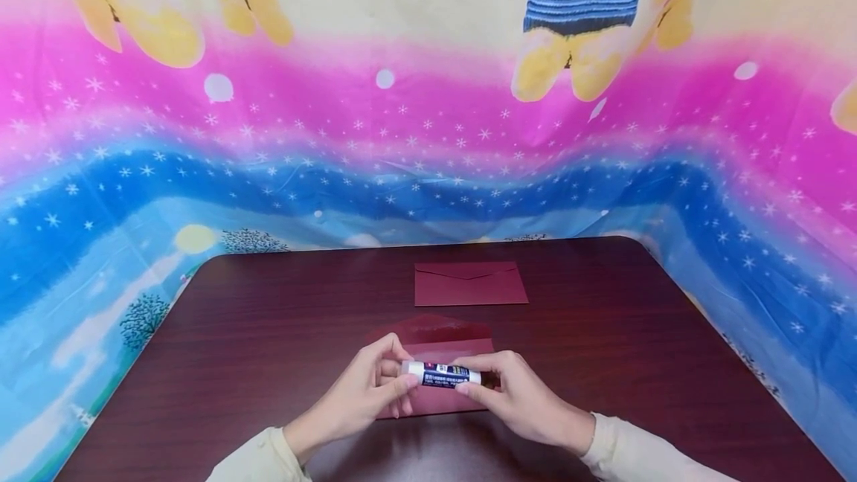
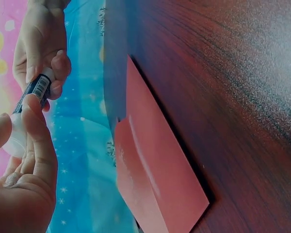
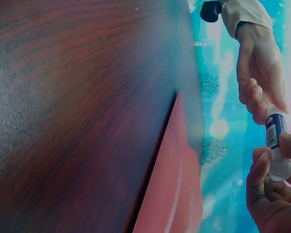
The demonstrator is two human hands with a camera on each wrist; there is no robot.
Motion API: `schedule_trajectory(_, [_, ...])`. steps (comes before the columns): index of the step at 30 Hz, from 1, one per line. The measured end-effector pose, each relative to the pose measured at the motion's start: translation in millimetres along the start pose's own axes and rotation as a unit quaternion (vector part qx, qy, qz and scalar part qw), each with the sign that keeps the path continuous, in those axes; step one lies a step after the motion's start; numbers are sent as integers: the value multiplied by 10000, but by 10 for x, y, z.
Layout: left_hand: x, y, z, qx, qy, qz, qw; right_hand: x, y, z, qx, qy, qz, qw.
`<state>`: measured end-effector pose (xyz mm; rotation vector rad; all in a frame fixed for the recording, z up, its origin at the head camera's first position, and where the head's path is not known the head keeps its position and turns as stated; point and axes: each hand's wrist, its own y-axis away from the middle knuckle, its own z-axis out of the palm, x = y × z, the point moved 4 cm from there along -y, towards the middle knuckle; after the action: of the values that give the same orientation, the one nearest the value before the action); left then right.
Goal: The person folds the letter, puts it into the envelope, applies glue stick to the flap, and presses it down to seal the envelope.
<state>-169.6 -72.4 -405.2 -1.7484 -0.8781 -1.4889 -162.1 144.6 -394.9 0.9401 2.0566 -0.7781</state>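
A glue stick [image 1: 445, 374] with a dark printed label and whitish ends is held level above an envelope. My left hand [image 1: 371, 385] pinches its left end between thumb and fingers. At the other end, my right hand [image 1: 525, 396] grips it the same way. Below lies a dark red envelope [image 1: 442, 400] with its flap [image 1: 445, 329] unfolded toward the far side; the hands partly cover it. In the left wrist view, a pale shiny streak runs along the envelope [image 2: 150, 141] near the fold. The glue stick [image 3: 276, 131] shows a barcode in the right wrist view.
Farther back on the dark wooden table [image 1: 301, 318] lies a second dark red envelope [image 1: 471, 285], its flap folded down. A printed cloth [image 1: 428, 132] with snowflakes and bears hangs behind the table and along its sides.
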Motion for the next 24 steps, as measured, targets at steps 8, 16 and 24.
schedule_trajectory(8, [50,-5,9,-86,-198,257,9994,-27,7,9,68,-2,-129,9999])
schedule_trajectory(16, [36,-8,5,-105,-199,409,9989,-38,-53,9,-21,107,-236,9997])
schedule_trajectory(24, [-2,-3,6,20,-55,190,9998,-19,-85,11,-190,462,-130,9987])
